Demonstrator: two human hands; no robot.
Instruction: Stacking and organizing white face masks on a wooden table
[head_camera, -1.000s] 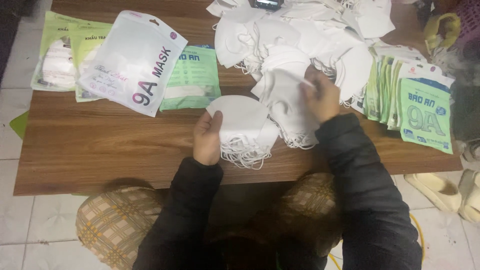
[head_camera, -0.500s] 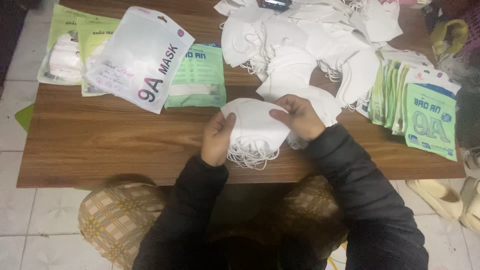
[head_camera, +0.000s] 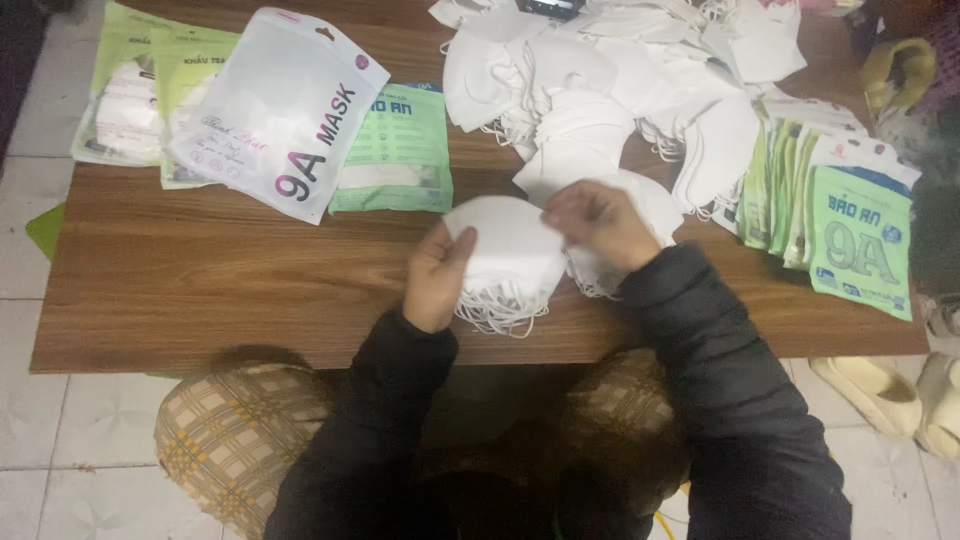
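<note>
Stack of white masks (head_camera: 505, 245): folded flat, rounded in outline, soft and matte, with thin white ear loops (head_camera: 497, 312) dangling in a tangle from the lower edge over the near part of the surface (head_camera: 230, 290). Held just above the wooden surface near its front edge, between both hands. Left hand (head_camera: 437, 275) at 9 o'clock of the stack, fingers curled shut around its left edge, thumb on top. Right hand (head_camera: 598, 222) at 3 o'clock, fingertips pinched closed on the stack's upper right edge, knuckles toward the camera. Dark padded sleeves on both arms. More loose white masks (head_camera: 600, 100) heaped at 12 to 1 o'clock of the stack, spreading to the far edge, some touching the right hand's side. Row of green-and-white packets (head_camera: 860, 240) at 3 o'clock, overlapping and leaning on each other, well apart from the stack. Large white pouch (head_camera: 275, 115) at 10 o'clock, tilted, lying partly over a green packet (head_camera: 395, 150) and other green packets (head_camera: 130, 100) further left. Checked cushion (head_camera: 240, 440) at 7 o'clock, below the surface's front edge. Pale slippers (head_camera: 890, 395) on the tiled floor at 4 o'clock.
</note>
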